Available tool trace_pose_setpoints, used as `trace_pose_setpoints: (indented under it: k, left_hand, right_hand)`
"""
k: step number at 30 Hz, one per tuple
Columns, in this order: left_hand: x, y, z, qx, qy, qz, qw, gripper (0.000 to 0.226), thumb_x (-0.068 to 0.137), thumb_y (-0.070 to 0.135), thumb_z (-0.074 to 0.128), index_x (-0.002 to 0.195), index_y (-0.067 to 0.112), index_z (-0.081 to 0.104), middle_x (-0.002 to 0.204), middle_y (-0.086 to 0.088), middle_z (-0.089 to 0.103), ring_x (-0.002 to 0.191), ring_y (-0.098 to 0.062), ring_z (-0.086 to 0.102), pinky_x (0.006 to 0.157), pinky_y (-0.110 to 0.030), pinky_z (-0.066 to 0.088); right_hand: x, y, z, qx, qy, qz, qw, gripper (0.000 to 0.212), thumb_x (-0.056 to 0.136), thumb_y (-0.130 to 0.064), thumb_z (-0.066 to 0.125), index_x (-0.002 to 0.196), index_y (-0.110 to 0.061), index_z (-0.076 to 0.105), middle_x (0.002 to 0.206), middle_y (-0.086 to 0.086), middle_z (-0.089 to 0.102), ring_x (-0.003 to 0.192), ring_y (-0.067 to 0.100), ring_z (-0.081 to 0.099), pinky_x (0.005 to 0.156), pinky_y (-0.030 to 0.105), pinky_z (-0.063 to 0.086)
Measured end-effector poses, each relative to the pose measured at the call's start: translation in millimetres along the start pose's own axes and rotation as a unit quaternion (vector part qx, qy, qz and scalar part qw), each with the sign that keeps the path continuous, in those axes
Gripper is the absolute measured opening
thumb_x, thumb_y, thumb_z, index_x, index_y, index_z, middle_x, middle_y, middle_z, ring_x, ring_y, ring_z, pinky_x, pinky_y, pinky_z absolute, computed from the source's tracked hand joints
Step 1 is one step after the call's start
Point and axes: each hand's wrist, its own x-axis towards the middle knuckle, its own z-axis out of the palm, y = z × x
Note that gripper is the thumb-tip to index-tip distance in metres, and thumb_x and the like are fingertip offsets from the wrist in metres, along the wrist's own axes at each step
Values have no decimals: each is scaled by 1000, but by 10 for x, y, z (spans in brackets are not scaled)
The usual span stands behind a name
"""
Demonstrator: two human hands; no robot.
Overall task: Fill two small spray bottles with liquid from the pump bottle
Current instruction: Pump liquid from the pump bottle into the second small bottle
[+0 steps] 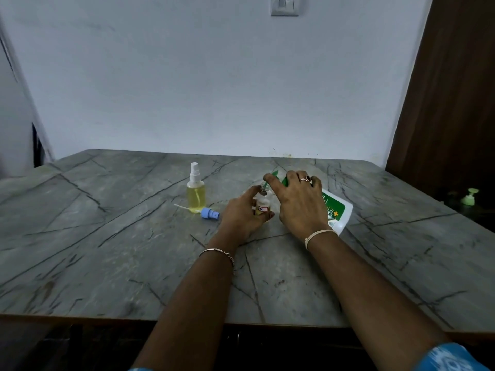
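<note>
A person's left hand [241, 215] curls its thumb and fingers round an uncapped small spray bottle [263, 206] standing on the table, while the right hand [300, 202] grips the top of a tilted white-and-green pump bottle [336, 210], its green spout at the small bottle's mouth. Most of the pump head is hidden under the fingers, and the label text is too blurred to read. To the left stand a capped spray bottle [196, 195] of yellow liquid and, lying just beside it, a blue sprayer cap [209, 213] with its dip tube. The grey marble-patterned table [107, 250] meets a pale wall [214, 76] with a switch plate [284, 6] cut off at the top; a brown wooden panel [450, 103] flanks the right, with a green pump top [470, 196] dim in shadow.
</note>
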Motion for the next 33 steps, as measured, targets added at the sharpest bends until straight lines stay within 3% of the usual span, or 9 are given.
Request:
trace_pose_setpoints:
  k: [6,17,33]
  left_hand:
    - [13,0,4,7,0,-2,1000,58,76,38,75,126,31,48,112,-2,67,100,-18,65,87,-35,53]
    - [7,-7,7,-9,-9,-3,1000,58,77,36,75,127,29,48,114,-3,67,98,-17,65,88,-34,54]
    - [14,-16,24,-19,-9,-5,1000,59,76,35,76,128,30,48,114,-3,68,99,-17,66,89,-38,54]
  right_hand:
    - [-42,69,2,-14,5,-13,1000,77,78,-8,61,140,-35,24,112,14,53,109,34,50,92,51,38]
    - [23,13,4,-6,-8,-3,1000,75,76,-16,67,136,-32,26,115,12,52,111,33,48,94,51,37]
    - [-22,56,-2,-15,-17,-9,1000,80,79,-12,65,142,-34,21,119,14,50,114,34,47,97,51,36]
